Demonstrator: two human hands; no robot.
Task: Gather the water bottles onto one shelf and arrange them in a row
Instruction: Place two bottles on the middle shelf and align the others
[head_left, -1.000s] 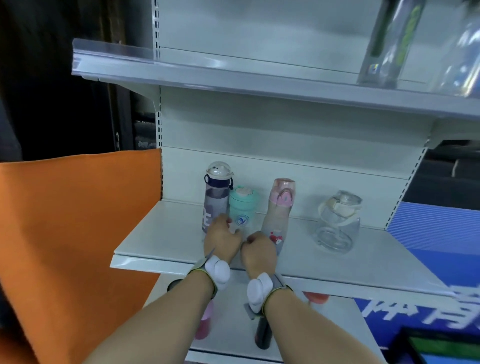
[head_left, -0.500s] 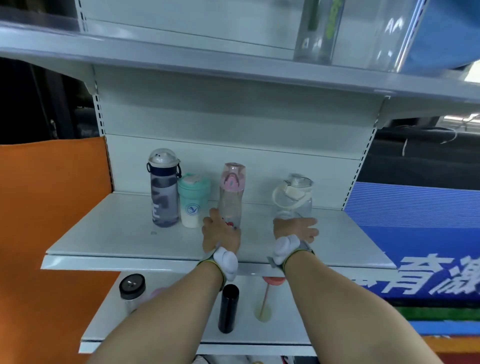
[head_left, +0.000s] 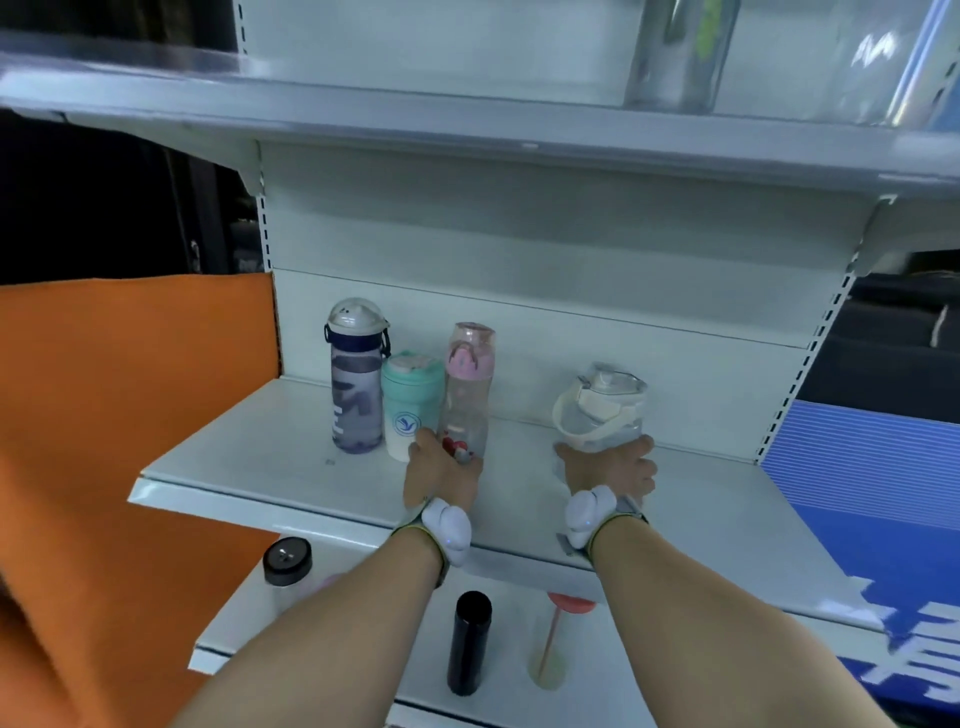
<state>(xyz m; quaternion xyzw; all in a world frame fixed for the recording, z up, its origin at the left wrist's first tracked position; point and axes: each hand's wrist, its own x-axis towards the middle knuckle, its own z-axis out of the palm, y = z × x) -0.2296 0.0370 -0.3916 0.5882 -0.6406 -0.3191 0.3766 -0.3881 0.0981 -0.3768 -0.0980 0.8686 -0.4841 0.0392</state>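
Observation:
On the middle shelf (head_left: 249, 467) stand a navy bottle with a grey cap (head_left: 356, 374), a mint-lidded cup (head_left: 411, 402) and a pink-capped clear bottle (head_left: 467, 389), close together in a row. My left hand (head_left: 441, 473) is wrapped around the base of the pink-capped bottle. Further right stands a squat clear jug with a white handle (head_left: 600, 410); my right hand (head_left: 608, 467) grips its base. On the lower shelf (head_left: 239, 618) are a black-lidded bottle (head_left: 287, 564), a slim black flask (head_left: 470, 642) and a clear bottle with a red cap (head_left: 558, 639).
The top shelf (head_left: 467, 135) holds a clear bottle with green print (head_left: 680, 52) and another clear one (head_left: 872, 62). An orange panel (head_left: 119, 415) flanks the left side, a blue printed board (head_left: 872, 509) the right. Bare shelf lies between pink bottle and jug.
My right hand moved right from beside the left hand to the clear jug and closed on its base. My left hand stayed at the pink-capped bottle. The view shifted right.

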